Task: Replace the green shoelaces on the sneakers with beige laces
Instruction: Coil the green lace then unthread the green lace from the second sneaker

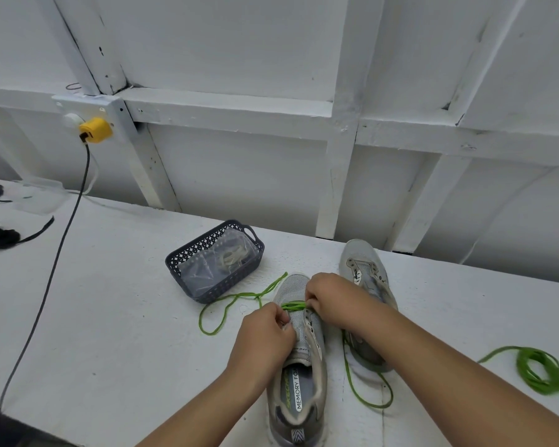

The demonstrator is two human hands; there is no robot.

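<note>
A grey sneaker lies in front of me, toe pointing away. A green lace crosses only its lowest eyelets, and its loose ends trail left and right on the table. My left hand grips the sneaker's left eyelet edge. My right hand pinches the green lace at the right eyelets. A second grey sneaker, without a lace, lies behind my right arm. Another green lace sits coiled at the right. Beige laces in clear plastic lie in a dark basket.
The white table runs along a white panelled wall. A black cable hangs from a yellow plug across the table's left part. Black laces and a clear plastic box lie at the far left.
</note>
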